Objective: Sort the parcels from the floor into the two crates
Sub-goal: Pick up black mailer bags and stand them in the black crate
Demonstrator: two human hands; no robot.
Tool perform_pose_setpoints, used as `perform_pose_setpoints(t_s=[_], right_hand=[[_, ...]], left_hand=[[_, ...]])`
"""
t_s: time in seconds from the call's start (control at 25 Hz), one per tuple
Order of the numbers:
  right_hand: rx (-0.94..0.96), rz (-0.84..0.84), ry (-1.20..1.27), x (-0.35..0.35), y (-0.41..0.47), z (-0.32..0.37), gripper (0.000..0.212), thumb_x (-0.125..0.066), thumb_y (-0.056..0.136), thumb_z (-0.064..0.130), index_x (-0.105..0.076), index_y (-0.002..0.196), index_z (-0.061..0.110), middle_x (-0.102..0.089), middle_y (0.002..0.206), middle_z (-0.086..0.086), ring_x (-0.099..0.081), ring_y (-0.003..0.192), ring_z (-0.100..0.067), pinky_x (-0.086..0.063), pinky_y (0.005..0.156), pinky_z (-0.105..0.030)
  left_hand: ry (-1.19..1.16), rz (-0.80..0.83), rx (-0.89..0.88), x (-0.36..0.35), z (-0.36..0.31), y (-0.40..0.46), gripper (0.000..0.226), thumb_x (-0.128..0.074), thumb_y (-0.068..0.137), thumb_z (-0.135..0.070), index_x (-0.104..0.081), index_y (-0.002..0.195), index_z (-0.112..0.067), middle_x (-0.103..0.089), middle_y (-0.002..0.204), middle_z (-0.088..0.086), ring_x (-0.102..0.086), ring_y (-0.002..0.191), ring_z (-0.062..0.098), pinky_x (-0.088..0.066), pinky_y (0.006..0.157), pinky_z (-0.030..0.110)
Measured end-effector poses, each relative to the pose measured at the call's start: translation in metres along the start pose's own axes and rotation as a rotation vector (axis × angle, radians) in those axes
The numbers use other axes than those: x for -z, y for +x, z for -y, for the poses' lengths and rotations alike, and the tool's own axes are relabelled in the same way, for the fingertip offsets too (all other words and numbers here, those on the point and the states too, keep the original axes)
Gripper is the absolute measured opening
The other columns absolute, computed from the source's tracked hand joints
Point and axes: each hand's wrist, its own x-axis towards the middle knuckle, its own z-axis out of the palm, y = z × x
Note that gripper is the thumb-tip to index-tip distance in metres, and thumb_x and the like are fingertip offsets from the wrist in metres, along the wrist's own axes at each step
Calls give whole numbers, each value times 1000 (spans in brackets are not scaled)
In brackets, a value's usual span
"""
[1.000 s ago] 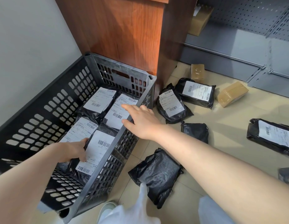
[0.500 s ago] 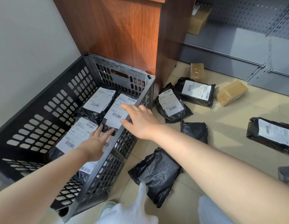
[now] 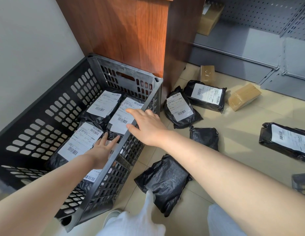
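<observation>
A black slotted crate (image 3: 46,113) stands on the floor at left, holding several black bagged parcels with white labels (image 3: 104,104). My left hand (image 3: 102,150) lies flat inside the crate, fingers spread over the nearest parcels, holding nothing. My right hand (image 3: 146,125) rests open on the crate's right rim. On the floor to the right lie more black parcels: two labelled ones (image 3: 180,108) (image 3: 206,94) near the cabinet, a small plain one (image 3: 204,137), a large plain one (image 3: 163,181) by my knees, and a labelled one (image 3: 286,142) at far right.
A wooden cabinet (image 3: 131,34) stands behind the crate. Two brown taped boxes (image 3: 207,74) (image 3: 244,96) lie on the tiled floor by grey metal shelving (image 3: 250,40); another brown box (image 3: 209,17) sits on its shelf. A dark crate corner (image 3: 301,183) shows at the right edge.
My left hand let go of the labelled parcel at the near end of the crate and slid forward, now lying flat with fingers spread. My right hand stayed on the rim.
</observation>
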Motion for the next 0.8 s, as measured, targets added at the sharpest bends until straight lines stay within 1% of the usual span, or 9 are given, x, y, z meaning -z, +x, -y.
perform_pose_setpoints(t_s=[0.16,0.24,0.36,0.44,0.48,0.56,0.64,0.72,0.8], right_hand=[[32,-33,59,4,-8,-6,55,-38,103,41,-21,154,29,-24,161,8,-26,142,-22,-20,115,-42],[27,-87,65,10,-13,-15,55,-39,103,39,-23,154,28,-21,162,9,-24,145,-20,-20,117,-43],[-31,-173,112,24,-19,-33,53,-41,103,36,-25,153,29,-22,161,10,-24,145,-20,-23,117,-44],[-93,-197,196,32,-23,-46,51,-41,102,34,-28,152,29,-28,159,10,-25,145,-20,-26,117,-44],[-126,-201,254,35,-24,-52,51,-42,102,33,-29,151,29,-31,158,8,-26,144,-21,-27,116,-44],[-187,-217,369,40,-27,-66,49,-43,102,32,-31,150,29,-37,155,4,-30,143,-22,-31,114,-43],[-236,-250,454,46,-30,-77,48,-43,101,33,-33,148,30,-41,152,3,-38,138,-23,-36,109,-38],[-293,-282,477,51,-34,-89,48,-44,101,33,-35,148,29,-45,149,2,-42,134,-21,-34,99,-26],[-374,-273,468,52,-38,-105,48,-44,101,36,-35,148,27,-50,142,0,-48,127,-22,-36,87,-22]], left_hand=[[-34,11,24,7,-5,-8,113,-57,86,-2,30,143,-48,29,158,14,21,146,38,-13,119,50],[-119,-10,33,18,-13,-18,101,-53,89,-8,19,149,-45,26,160,9,18,148,35,-12,118,51],[-214,-155,81,42,-22,-30,73,-43,98,-29,1,155,-36,14,163,3,8,151,29,-10,120,53],[-296,-285,101,63,-32,-34,63,-36,101,-46,-10,156,-30,1,164,5,0,151,27,-9,121,50],[-399,-347,100,76,-39,-36,61,-34,101,-48,-17,156,-26,-8,164,6,-6,151,25,-10,121,47],[-624,-458,69,102,-58,-42,55,-31,103,-47,-28,152,-23,-23,160,3,-19,148,21,-15,119,40],[-741,-534,5,124,-81,-47,50,-30,104,-44,-35,149,-24,-32,155,-2,-28,143,16,-21,112,32],[-717,-626,-84,139,-106,-49,45,-33,104,-37,-40,146,-22,-37,150,-3,-32,140,14,-22,105,25],[-656,-676,-189,142,-130,-41,41,-35,104,-32,-44,142,-19,-41,147,-1,-33,138,14,-22,105,23]])
